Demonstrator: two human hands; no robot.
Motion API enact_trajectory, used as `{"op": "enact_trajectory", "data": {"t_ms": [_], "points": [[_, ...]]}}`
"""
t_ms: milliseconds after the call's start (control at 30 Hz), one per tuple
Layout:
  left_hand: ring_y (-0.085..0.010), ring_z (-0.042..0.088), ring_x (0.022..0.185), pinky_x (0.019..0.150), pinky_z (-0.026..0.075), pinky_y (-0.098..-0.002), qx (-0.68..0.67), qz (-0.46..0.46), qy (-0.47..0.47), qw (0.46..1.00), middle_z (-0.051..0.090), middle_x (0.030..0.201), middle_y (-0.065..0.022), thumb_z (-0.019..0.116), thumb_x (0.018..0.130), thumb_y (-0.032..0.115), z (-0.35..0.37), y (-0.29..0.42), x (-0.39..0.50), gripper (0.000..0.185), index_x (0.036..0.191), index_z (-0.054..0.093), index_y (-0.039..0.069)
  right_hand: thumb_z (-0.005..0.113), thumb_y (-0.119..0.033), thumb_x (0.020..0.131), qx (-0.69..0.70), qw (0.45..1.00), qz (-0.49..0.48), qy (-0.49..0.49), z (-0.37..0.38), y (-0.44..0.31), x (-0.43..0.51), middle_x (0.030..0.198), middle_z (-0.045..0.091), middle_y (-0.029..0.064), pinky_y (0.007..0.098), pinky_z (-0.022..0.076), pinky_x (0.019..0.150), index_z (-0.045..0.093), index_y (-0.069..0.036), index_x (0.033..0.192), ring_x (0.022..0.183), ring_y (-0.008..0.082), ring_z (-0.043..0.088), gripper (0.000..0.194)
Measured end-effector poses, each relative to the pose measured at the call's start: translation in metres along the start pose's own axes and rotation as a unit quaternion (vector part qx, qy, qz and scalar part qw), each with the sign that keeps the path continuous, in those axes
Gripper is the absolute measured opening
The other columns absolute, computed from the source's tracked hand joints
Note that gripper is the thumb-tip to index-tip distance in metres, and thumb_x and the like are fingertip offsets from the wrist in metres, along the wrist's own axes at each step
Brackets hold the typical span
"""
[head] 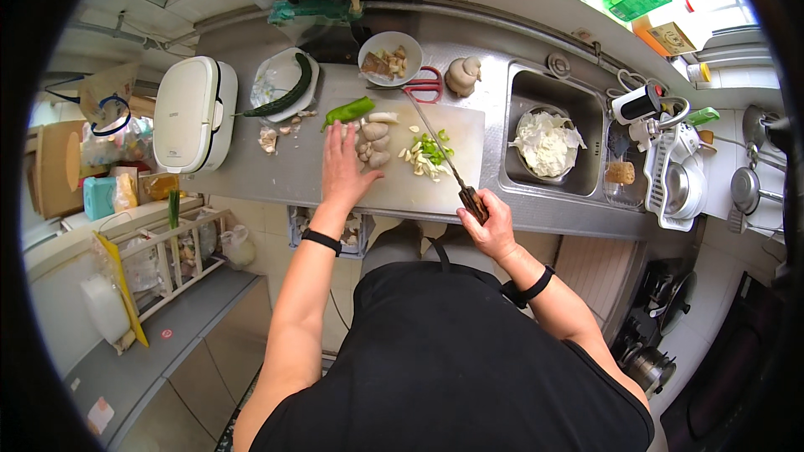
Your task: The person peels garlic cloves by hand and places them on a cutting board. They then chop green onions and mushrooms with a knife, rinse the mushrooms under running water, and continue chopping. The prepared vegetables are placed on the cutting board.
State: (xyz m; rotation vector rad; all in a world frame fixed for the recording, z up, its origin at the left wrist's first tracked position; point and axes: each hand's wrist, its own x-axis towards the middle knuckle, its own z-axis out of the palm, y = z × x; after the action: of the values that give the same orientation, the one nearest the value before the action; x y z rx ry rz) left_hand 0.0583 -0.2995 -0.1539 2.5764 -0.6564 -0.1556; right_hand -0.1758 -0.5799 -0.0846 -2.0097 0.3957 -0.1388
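Note:
My right hand (488,224) is closed around the dark wooden handle of a kitchen knife (433,129), whose blade slants up and left over a white cutting board (408,191). Below the blade lie sliced pale pieces, apparently garlic (426,166), and chopped green bits (440,149). My left hand (344,169) is flat with its thumb apart, at the board's left side. Beside its fingers sit several pale mushrooms (377,144), partly hidden by the hand; whether it touches them I cannot tell. Just beyond the fingertips rests a green pepper (348,112).
Behind the board are a bowl of chopped pieces (392,63), red-handled scissors (429,89) and a mushroom cluster (463,76). A cucumber (286,95) lies on a plate, right of a white lidded appliance (188,114). The sink (587,176) holds a bowl of torn white leaves (548,143).

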Motion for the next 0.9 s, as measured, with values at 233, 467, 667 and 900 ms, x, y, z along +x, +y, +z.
{"op": "enact_trajectory", "data": {"t_ms": [233,467,667,900], "points": [[-0.0505,0.039,0.167,0.139,0.033,-0.0580,-0.042,-0.073,0.118,0.989,0.040,0.179,-0.0306,0.097,0.090,0.018,0.001,0.000,-0.039,0.104,0.174,0.039,0.000,0.092,-0.018,0.094,-0.174,0.979,-0.097,0.051,-0.016,0.042,0.002,0.099,0.067,0.0154,0.0483,0.0570,0.075,0.070,-0.006,0.119,0.087,0.0414,0.071,0.036],[-0.0515,0.043,0.161,0.137,0.036,-0.0585,-0.060,-0.077,0.100,0.990,0.044,0.172,-0.0301,0.091,0.094,0.015,0.022,0.017,-0.070,0.092,0.169,0.042,-0.001,0.090,-0.018,0.088,-0.314,0.939,-0.139,0.032,-0.032,0.101,0.015,0.102,0.067,0.0101,0.0484,0.0590,0.079,0.069,-0.010,0.122,0.097,0.0349,0.071,0.041],[-0.0501,0.047,0.158,0.134,0.040,-0.0569,-0.066,-0.047,0.071,0.994,0.048,0.169,-0.0288,0.090,0.094,0.013,0.028,0.035,-0.072,0.085,0.165,0.045,-0.002,0.090,-0.019,0.090,-0.328,0.929,-0.170,-0.011,-0.037,0.117,0.039,0.104,0.068,0.0098,0.0467,0.0592,0.081,0.073,-0.010,0.128,0.097,0.0338,0.070,0.043],[-0.0502,0.056,0.148,0.129,0.046,-0.0554,-0.106,0.131,0.041,0.985,0.056,0.159,-0.0289,0.089,0.094,0.014,0.036,0.110,0.015,0.070,0.154,0.057,-0.003,0.091,-0.029,0.088,-0.346,0.916,-0.204,-0.022,-0.024,0.122,0.066,0.106,0.068,0.0067,0.0454,0.0546,0.087,0.075,-0.014,0.120,0.102,0.0303,0.069,0.039]]}}
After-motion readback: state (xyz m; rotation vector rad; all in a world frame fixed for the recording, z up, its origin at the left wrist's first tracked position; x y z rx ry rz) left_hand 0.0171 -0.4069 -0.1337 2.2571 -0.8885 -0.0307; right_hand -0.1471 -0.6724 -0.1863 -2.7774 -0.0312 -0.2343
